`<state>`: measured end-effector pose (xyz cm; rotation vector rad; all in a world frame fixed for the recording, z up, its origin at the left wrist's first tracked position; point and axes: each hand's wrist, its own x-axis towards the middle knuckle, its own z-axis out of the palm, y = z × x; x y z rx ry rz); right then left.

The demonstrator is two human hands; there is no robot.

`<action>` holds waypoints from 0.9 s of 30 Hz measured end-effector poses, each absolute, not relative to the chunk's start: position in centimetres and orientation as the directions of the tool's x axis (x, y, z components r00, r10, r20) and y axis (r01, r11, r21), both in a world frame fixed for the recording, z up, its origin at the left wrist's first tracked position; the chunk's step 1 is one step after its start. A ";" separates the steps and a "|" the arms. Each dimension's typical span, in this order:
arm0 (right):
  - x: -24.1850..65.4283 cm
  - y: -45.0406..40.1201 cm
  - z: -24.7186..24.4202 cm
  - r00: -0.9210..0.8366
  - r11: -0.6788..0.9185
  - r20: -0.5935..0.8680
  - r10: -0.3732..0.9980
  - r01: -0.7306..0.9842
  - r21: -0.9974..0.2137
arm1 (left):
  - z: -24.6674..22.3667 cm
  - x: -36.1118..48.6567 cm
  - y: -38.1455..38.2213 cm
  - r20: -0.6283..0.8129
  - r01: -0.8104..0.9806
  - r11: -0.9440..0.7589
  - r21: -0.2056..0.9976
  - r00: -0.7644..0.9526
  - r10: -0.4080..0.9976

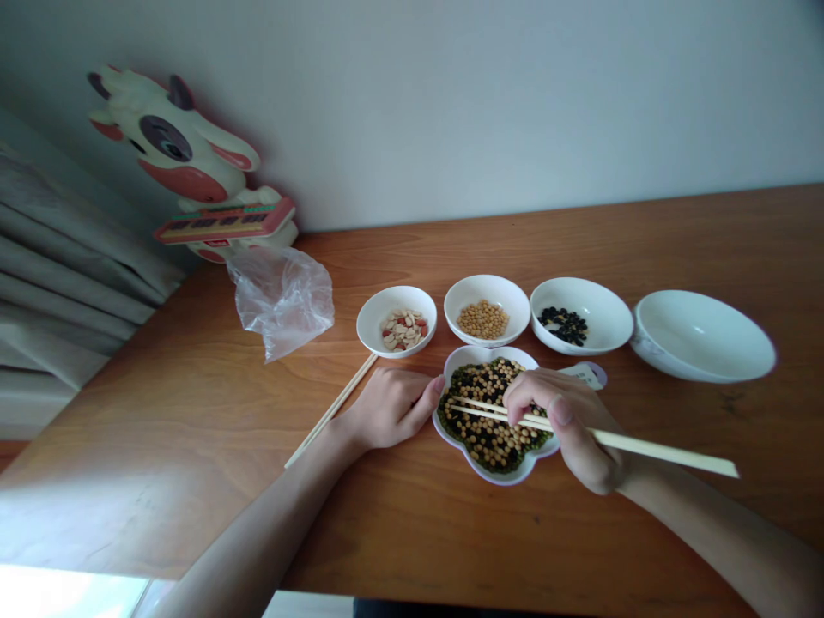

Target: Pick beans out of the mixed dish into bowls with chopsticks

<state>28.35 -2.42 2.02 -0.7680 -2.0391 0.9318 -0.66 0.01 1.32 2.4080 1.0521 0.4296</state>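
My right hand is closed around a pair of chopsticks, whose tips reach into a flower-shaped dish. Mixed in that dish are yellow soybeans, black beans and small green beans. Beside the dish's left rim rests my left hand, its thumb against the edge and its other fingers curled down on the table. Behind stand white bowls: one with pale and reddish flat seeds, one with soybeans, one with black beans. Farthest right is an empty white bowl.
Another pair of chopsticks lies on the wooden table, left of my left forearm. A crumpled clear plastic bag sits before a cow-shaped toy keyboard by the wall. A grey curtain hangs at the left.
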 end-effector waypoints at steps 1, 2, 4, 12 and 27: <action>28.3 -2.4 2.1 -0.537 0.558 0.385 0.750 0.201 -0.806 | 1.3 -0.6 0.0 0.094 0.601 -0.593 0.535 0.655 0.750; 28.3 -2.4 2.1 -0.537 0.559 0.388 0.749 0.197 -0.806 | 1.3 -0.6 0.0 0.096 0.602 -0.593 0.535 0.654 0.750; 28.2 -2.4 2.1 -0.534 0.554 0.387 0.752 0.193 -0.810 | 1.4 -0.6 0.0 0.098 0.599 -0.594 0.536 0.655 0.749; 28.0 -2.4 2.1 -0.521 0.589 0.430 0.737 0.182 -0.787 | 1.6 -0.5 0.0 0.107 0.596 -0.603 0.531 0.658 0.745; 28.0 -2.6 1.6 -0.486 0.615 0.481 0.729 0.157 -0.773 | 1.7 -0.5 0.0 0.111 0.582 -0.601 0.548 0.661 0.742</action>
